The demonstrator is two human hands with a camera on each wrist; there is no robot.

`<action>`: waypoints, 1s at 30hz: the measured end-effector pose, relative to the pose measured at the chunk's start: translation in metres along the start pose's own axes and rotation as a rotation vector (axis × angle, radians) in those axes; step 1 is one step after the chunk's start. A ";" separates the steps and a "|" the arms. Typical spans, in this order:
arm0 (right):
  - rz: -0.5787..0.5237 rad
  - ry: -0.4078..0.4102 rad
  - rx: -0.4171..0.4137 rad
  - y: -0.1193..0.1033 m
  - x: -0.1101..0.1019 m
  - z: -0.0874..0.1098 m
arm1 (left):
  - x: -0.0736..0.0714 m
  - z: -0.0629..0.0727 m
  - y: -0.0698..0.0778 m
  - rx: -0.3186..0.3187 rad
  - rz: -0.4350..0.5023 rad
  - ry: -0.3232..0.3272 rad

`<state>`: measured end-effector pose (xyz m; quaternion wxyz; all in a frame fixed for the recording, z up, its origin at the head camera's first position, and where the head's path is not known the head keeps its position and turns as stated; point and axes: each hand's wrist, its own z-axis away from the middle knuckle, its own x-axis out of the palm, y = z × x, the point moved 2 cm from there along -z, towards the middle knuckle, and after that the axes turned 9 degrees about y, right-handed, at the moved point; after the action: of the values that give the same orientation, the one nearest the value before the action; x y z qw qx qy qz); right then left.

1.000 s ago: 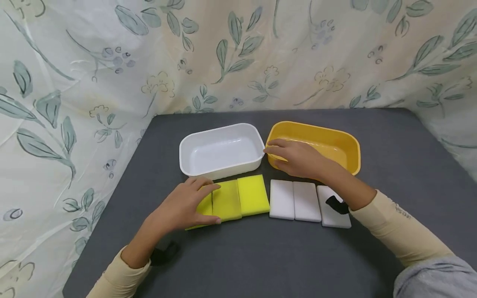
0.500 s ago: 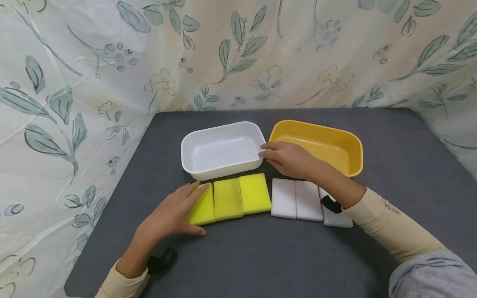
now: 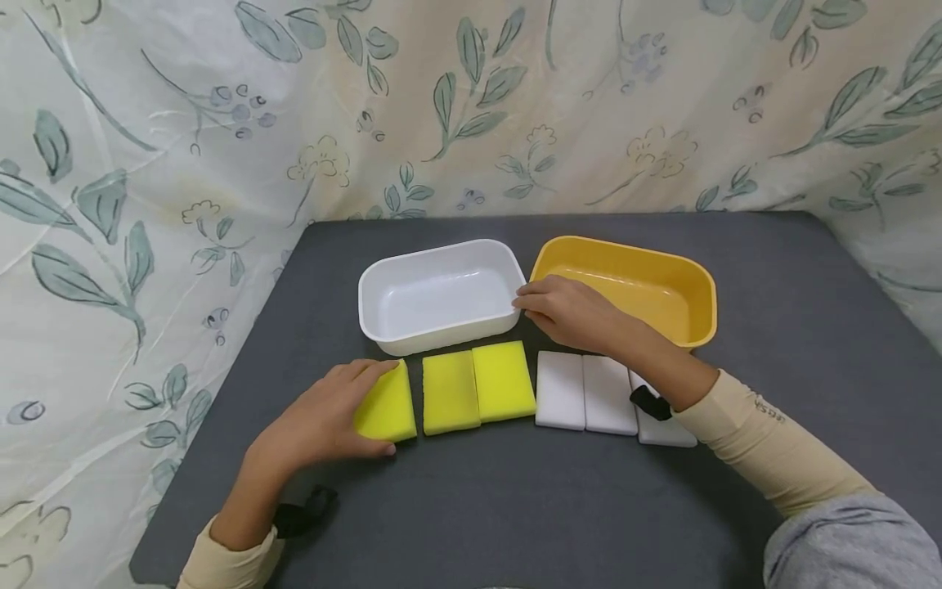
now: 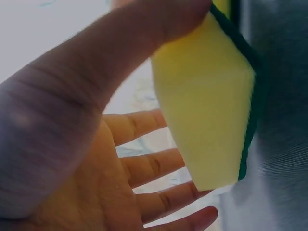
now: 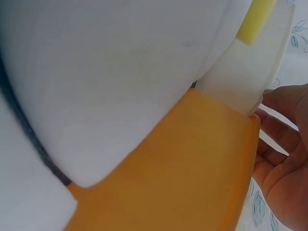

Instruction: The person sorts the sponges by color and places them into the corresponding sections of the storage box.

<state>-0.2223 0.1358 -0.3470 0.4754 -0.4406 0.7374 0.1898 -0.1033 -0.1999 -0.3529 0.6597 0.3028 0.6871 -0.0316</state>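
Left grip: engaged. It holds the leftmost yellow sponge, which lies just right of the palm, with the thumb on its near edge and the fingers reaching to its far edge. The left wrist view shows a dark green layer on the sponge's desk side, with fingers extending behind its yellow body; contact with the desk cannot be determined. A narrow gap separates this sponge from the middle yellow sponge, which adjoins the right yellow sponge.

Right grip: at the right end of the white tray, fingertips at its rim, beside the near left corner of the yellow tray. Whether it pinches the rim cannot be told.

Three white blocks stand in a row in front of the yellow tray, right of the yellow sponges; the rightmost is partly covered by the right black wristband. Patterned cloth hangs behind the desk.
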 end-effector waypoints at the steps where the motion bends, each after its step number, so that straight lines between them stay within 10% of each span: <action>1: 0.001 0.001 -0.002 0.000 0.001 0.001 | -0.002 0.000 0.001 0.004 0.003 0.008; 13: 0.003 0.012 -0.023 0.000 0.007 0.010 | -0.025 -0.012 0.014 0.101 -0.013 0.082; 30: 0.011 0.010 -0.032 -0.001 0.005 0.012 | -0.028 -0.047 0.005 0.034 -0.003 -0.053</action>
<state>-0.2164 0.1412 -0.3571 0.4635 -0.4448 0.7392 0.2019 -0.1445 -0.1854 -0.3188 0.6725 0.3119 0.6691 -0.0522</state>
